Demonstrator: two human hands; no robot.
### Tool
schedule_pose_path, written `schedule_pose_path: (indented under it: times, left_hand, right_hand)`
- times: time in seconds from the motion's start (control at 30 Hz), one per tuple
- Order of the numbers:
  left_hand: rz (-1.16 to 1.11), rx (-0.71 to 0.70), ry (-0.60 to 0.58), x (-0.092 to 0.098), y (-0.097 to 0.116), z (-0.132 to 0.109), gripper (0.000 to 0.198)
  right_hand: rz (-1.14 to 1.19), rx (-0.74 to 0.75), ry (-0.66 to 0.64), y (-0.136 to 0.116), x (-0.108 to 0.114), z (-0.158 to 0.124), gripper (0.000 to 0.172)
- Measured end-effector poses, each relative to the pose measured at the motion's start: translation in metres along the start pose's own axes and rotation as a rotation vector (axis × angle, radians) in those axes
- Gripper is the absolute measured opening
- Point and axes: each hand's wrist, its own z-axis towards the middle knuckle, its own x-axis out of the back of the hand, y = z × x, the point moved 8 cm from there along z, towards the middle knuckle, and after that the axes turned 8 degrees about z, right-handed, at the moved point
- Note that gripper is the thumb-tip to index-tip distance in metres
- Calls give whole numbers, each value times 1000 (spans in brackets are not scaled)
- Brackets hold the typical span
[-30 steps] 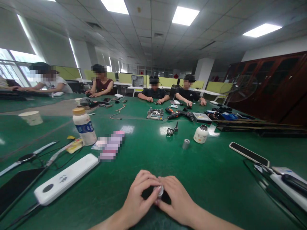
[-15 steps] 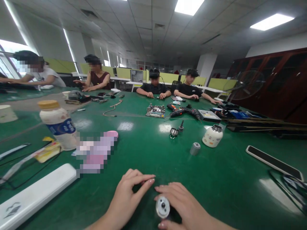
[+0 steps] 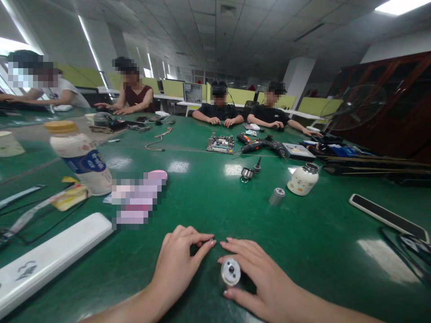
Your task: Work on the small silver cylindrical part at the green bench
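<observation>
In the head view my left hand (image 3: 180, 255) rests low over the green table (image 3: 188, 197), thumb and index fingertips pinched together. Whatever is between them is too small to make out. To its right, my right hand (image 3: 257, 276) curls around a small silver cylindrical motor (image 3: 230, 272), thumb on the near side and fingers on the far side. The motor stands upright, its round end with a dark centre and small holes facing up. Farther off to the right is a similar silver cylinder (image 3: 277, 196), beside a cream-coloured jar (image 3: 303, 179) with an open metal neck.
A white power strip (image 3: 55, 260) and a yellow-capped bottle (image 3: 81, 159) are on the left, near a pink pixelated item (image 3: 144, 197). Ahead lie a circuit board (image 3: 220, 143), power drills (image 3: 264, 146) and small metal parts (image 3: 247, 174). A phone-like slab (image 3: 389, 217) lies right. Several people sit opposite.
My view has tilted down a little, so everything appears slightly higher. Both hands keep nearly the same pose, and the motor is still within my right hand.
</observation>
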Motion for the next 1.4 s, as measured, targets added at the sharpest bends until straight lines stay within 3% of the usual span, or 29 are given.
schedule_pose_path:
  times: [0.17,0.37,0.5,0.87,1.1,1.4]
  left_hand:
    - [-258,-62,32,7,8,3,18]
    - [-506,-280,29,15,41,-5,13]
    - [-524,-334,15,16,48,-9,12]
    - [-523,-289,-7,15,50,-10,14]
    - [-519,-341,-24,16,53,-13,18]
    - [-464,-352,-154,13,56,-17,30]
  right_hand:
    - [-3,-16,37,-2,2,1,43]
    - [-32,3,53,-4,1,2,46]
    - [-46,15,80,-4,1,1,48]
    - [-58,15,78,-4,0,2,47]
    - [-46,22,79,-3,0,2,43]
    - [-60,51,57,-3,0,1,46]
